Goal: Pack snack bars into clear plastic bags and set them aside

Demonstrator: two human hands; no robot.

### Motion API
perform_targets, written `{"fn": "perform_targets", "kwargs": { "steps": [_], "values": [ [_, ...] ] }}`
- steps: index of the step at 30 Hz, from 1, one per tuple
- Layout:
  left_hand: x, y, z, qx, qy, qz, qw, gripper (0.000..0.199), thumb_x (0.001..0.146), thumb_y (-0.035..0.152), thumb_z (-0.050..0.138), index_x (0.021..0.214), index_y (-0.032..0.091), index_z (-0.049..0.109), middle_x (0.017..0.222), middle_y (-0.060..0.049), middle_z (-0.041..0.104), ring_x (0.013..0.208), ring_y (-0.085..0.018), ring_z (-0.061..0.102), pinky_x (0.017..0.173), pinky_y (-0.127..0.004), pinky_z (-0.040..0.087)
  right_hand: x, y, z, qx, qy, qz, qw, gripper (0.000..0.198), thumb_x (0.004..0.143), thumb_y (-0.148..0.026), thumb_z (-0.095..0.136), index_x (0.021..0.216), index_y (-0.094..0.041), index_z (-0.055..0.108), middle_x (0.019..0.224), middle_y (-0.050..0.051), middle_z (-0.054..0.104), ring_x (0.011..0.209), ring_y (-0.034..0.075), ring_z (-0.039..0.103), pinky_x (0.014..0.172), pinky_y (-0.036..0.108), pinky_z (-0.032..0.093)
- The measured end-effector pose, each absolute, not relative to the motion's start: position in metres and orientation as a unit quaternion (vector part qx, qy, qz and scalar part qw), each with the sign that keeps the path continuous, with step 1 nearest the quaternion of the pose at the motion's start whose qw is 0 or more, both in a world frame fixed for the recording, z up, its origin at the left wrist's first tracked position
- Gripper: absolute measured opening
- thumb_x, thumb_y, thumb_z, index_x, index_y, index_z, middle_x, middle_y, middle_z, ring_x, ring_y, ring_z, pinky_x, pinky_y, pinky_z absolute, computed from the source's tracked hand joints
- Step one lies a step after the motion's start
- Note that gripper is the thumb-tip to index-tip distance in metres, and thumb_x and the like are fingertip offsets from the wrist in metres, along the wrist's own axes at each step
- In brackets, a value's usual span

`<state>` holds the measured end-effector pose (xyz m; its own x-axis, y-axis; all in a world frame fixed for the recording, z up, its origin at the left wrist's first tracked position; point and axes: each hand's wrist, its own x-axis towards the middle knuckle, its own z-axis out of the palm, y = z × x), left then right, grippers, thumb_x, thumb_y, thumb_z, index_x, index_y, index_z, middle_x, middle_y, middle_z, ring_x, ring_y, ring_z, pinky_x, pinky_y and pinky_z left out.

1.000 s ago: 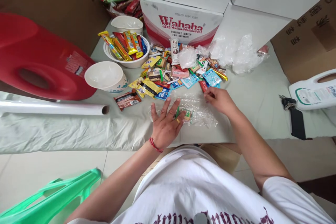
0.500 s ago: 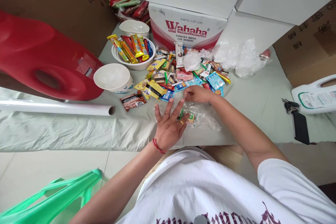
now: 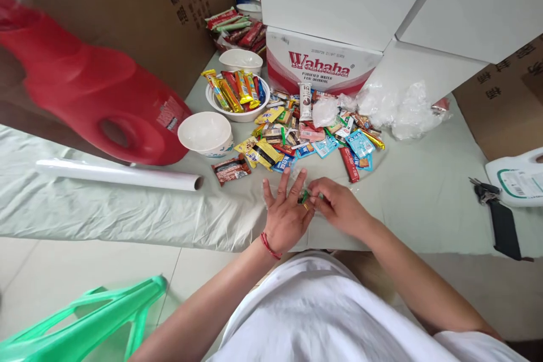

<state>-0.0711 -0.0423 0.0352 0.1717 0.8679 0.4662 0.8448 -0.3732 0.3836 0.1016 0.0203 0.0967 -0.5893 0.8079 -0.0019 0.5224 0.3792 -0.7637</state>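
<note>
My left hand [image 3: 287,209] lies flat with fingers spread on a piece of clear plastic film [image 3: 297,174] at the table's front. Beside its fingers is a small green-wrapped snack [image 3: 304,198], mostly covered by both hands. My right hand [image 3: 337,203] is closed in a pinch at the film's edge, right against that snack. Just beyond my hands lies a pile of wrapped snacks, among them a yellow packet [image 3: 265,154], a light blue packet [image 3: 360,143] and a red bar [image 3: 349,165].
A white bowl [image 3: 206,131] stands left of the pile. Behind it, another bowl [image 3: 210,103] holds wrapped bars. A film roll [image 3: 119,174] and red jug [image 3: 139,107] lie left. Crumpled plastic [image 3: 409,110], keys [image 3: 483,189] and a white bottle [image 3: 521,178] are right. A Wahaba box [image 3: 322,62] stands behind.
My right hand has come from the pile's edge down toward my left hand, and the film spread to the right is gathered in. A red bar now shows where my right hand was.
</note>
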Motion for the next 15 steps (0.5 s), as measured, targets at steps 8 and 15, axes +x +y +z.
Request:
{"fn": "perform_targets", "kwargs": {
  "steps": [8,15],
  "values": [
    [-0.112,-0.037,0.026,0.621,0.601,0.46,0.203,0.023,0.096,0.033,0.061,0.111,0.021,0.074,0.154,-0.012,0.052,0.155,-0.037,0.032,0.124,-0.061,0.03,0.099,-0.002,0.064,-0.38,-0.83,0.345,0.22,0.016,0.098,-0.014,0.046,0.103,-0.025,0.057,0.132,0.007,0.072,0.11,0.021,0.074,0.082,0.033,0.054],
    [-0.12,-0.005,0.034,0.51,0.675,0.384,0.369,0.068,0.074,0.035,0.079,0.137,0.019,0.06,0.111,-0.008,0.073,0.103,-0.027,0.069,0.093,-0.041,0.055,0.099,-0.004,0.064,-0.372,-0.837,0.336,0.219,0.024,0.094,-0.007,0.045,0.101,-0.025,0.059,0.132,0.004,0.074,0.109,0.018,0.076,0.081,0.031,0.056]
  ]
}}
